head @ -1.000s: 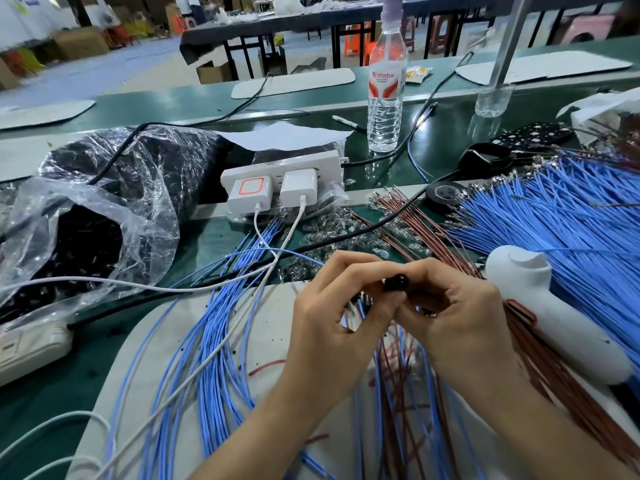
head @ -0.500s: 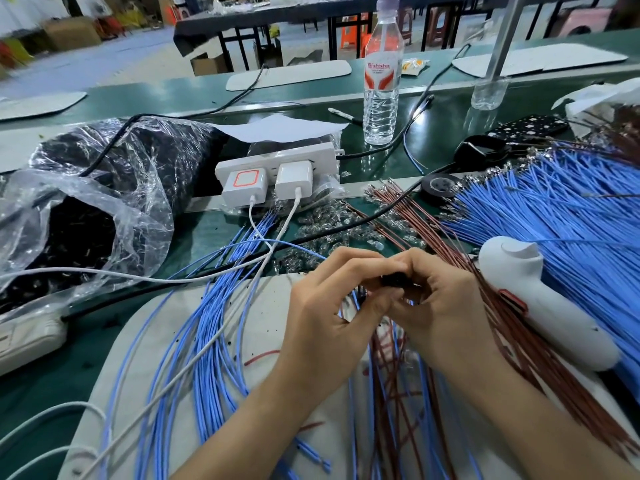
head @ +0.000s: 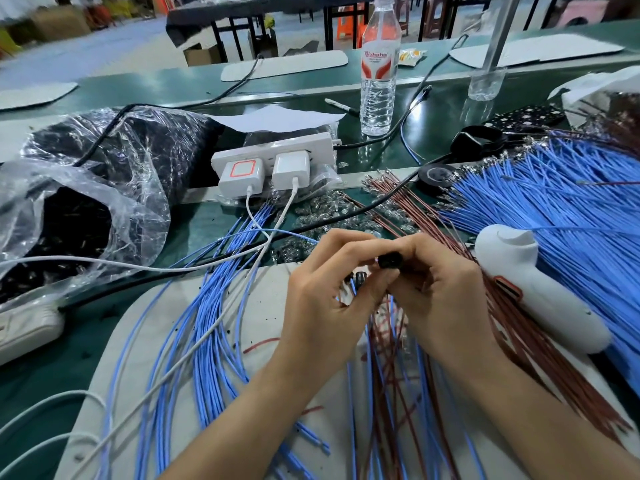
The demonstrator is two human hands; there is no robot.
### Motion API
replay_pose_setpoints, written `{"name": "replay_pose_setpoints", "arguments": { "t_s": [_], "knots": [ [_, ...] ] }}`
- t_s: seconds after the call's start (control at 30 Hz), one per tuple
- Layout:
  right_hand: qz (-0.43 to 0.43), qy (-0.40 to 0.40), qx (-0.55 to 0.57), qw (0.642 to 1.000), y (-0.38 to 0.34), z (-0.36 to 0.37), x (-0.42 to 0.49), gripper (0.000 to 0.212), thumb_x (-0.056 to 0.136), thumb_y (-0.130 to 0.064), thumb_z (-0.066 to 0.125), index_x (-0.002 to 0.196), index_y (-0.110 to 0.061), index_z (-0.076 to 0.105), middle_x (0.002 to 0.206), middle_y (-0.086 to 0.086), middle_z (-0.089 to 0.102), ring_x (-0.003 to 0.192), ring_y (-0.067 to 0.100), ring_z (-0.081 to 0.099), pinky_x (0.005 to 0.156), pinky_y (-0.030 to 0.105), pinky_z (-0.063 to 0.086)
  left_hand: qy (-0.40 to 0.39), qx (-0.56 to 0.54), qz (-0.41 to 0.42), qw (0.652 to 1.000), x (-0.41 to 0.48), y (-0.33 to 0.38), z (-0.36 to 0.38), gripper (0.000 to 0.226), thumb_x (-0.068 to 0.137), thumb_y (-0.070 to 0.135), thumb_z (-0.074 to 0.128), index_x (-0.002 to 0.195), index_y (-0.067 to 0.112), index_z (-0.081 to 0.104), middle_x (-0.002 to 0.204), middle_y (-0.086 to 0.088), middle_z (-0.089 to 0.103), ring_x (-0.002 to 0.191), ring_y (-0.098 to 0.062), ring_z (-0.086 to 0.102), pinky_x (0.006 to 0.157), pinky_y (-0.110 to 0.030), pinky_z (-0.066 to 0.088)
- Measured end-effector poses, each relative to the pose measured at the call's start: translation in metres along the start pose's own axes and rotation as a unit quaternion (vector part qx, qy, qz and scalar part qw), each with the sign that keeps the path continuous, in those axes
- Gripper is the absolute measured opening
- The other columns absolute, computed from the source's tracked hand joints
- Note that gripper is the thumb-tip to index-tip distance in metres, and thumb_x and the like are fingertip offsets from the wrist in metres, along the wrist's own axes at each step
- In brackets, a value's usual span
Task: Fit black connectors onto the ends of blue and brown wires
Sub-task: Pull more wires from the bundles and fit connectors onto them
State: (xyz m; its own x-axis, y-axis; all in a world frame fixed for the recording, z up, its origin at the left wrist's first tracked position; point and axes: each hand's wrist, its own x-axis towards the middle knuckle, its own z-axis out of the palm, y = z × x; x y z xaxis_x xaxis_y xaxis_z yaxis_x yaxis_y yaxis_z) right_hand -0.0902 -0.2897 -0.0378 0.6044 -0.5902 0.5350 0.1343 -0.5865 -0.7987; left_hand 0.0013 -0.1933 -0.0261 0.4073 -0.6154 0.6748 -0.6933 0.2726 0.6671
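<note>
Black plastic connector (head: 389,262) is staying pinched in the grips of left hand (head: 325,306) and right hand (head: 443,306), barely shifting; seating is likely continuing.

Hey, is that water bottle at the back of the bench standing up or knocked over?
Upright: the water bottle stands on its base on the green bench, neck pointing up.

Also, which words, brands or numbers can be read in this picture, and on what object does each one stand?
"Wahaha": red label of the water bottle.
Small print under it: too blurred to read.
Yellow packet behind the bottle: print too blurred.
White charger: a red square outline only, no words.
</note>
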Motion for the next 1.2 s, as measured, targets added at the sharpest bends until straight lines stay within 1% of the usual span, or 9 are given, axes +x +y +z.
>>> {"name": "replay_pose_setpoints", "arguments": {
  "t_s": [0.13,0.23,0.43,0.57,0.67,0.73,0.87,0.97,1.2],
  "knots": [
    [-0.038,0.012,-0.030,0.999,-0.0027,-0.0014,-0.0003,0.004,0.082,-0.004,0.063,0.085,-0.003,0.064,0.084,0.000,0.065,0.076,0.008,0.060,0.067,0.020,0.049,-0.016,-0.016,-0.005,1.000,0.0008,0.0002,-0.0007,0.018,0.084,0.004,0.066,0.101,0.004,0.069,0.095,-0.008,0.063,0.090,-0.013,0.062,0.081,-0.024,0.050],
    [-0.045,0.018,-0.038,0.998,-0.0025,-0.0015,-0.0006,0.004,0.080,-0.001,0.062,0.084,0.000,0.064,0.086,0.002,0.066,0.078,0.008,0.061,0.070,0.017,0.048,-0.017,-0.017,-0.001,1.000,0.0006,-0.0005,-0.0007,0.019,0.084,0.004,0.066,0.102,0.008,0.068,0.095,-0.007,0.062,0.089,-0.012,0.062,0.081,-0.024,0.050],
    [-0.050,0.033,-0.041,0.997,-0.0029,-0.0002,0.0001,0.004,0.080,-0.002,0.064,0.081,0.002,0.065,0.084,0.004,0.067,0.077,0.012,0.062,0.068,0.020,0.049,-0.015,-0.029,0.000,0.999,0.0021,-0.0008,0.0002,0.020,0.084,0.005,0.066,0.103,0.011,0.066,0.094,-0.006,0.060,0.089,-0.011,0.060,0.081,-0.020,0.047],
    [-0.051,0.039,-0.035,0.997,-0.0046,-0.0005,-0.0001,0.006,0.076,0.004,0.063,0.080,0.001,0.066,0.085,0.000,0.066,0.078,0.007,0.061,0.069,0.018,0.049,-0.014,0.003,0.012,1.000,0.0005,-0.0005,0.0011,0.019,0.084,0.004,0.067,0.102,0.006,0.069,0.092,-0.010,0.059,0.089,-0.012,0.059,0.081,-0.019,0.046],
    [-0.049,0.049,-0.040,0.997,-0.0056,-0.0015,0.0008,0.009,0.074,0.006,0.063,0.079,0.000,0.067,0.085,0.001,0.067,0.079,0.010,0.062,0.070,0.021,0.049,-0.007,0.020,0.015,1.000,0.0006,-0.0025,0.0013,0.021,0.083,0.000,0.068,0.103,0.005,0.069,0.093,-0.009,0.059,0.090,-0.010,0.058,0.082,-0.017,0.045],
    [-0.047,0.050,-0.045,0.997,-0.0060,-0.0014,0.0009,0.009,0.073,0.007,0.063,0.078,0.001,0.067,0.085,0.001,0.067,0.080,0.011,0.062,0.071,0.022,0.050,-0.001,0.024,0.017,1.000,0.0001,-0.0029,0.0005,0.020,0.083,0.000,0.067,0.103,0.006,0.069,0.093,-0.010,0.059,0.090,-0.011,0.059,0.082,-0.019,0.046],
    [-0.036,0.039,-0.035,0.998,-0.0066,-0.0007,0.0010,0.003,0.076,0.003,0.065,0.078,0.001,0.066,0.086,0.001,0.067,0.080,0.012,0.062,0.070,0.023,0.050,0.011,0.015,0.024,1.000,-0.0001,-0.0008,-0.0002,0.020,0.086,0.007,0.064,0.104,0.015,0.065,0.094,-0.009,0.061,0.090,-0.011,0.059,0.082,-0.020,0.047],
    [-0.027,0.025,-0.032,0.999,-0.0079,0.0000,0.0016,0.002,0.077,0.004,0.066,0.078,0.004,0.064,0.085,0.004,0.067,0.077,0.012,0.062,0.067,0.021,0.050,0.011,0.016,0.025,1.000,0.0006,-0.0008,-0.0003,0.020,0.086,0.008,0.065,0.104,0.014,0.064,0.092,-0.010,0.061,0.088,-0.012,0.060,0.081,-0.020,0.047],
    [-0.020,0.013,-0.013,1.000,-0.0091,0.0007,0.0021,0.011,0.081,-0.003,0.063,0.078,0.008,0.061,0.084,0.007,0.067,0.075,0.013,0.061,0.065,0.019,0.049,0.011,0.015,0.027,0.999,-0.0001,0.0001,-0.0006,0.021,0.085,0.009,0.066,0.104,0.017,0.062,0.092,-0.009,0.060,0.088,-0.011,0.060,0.080,-0.020,0.047]
  ]
}}
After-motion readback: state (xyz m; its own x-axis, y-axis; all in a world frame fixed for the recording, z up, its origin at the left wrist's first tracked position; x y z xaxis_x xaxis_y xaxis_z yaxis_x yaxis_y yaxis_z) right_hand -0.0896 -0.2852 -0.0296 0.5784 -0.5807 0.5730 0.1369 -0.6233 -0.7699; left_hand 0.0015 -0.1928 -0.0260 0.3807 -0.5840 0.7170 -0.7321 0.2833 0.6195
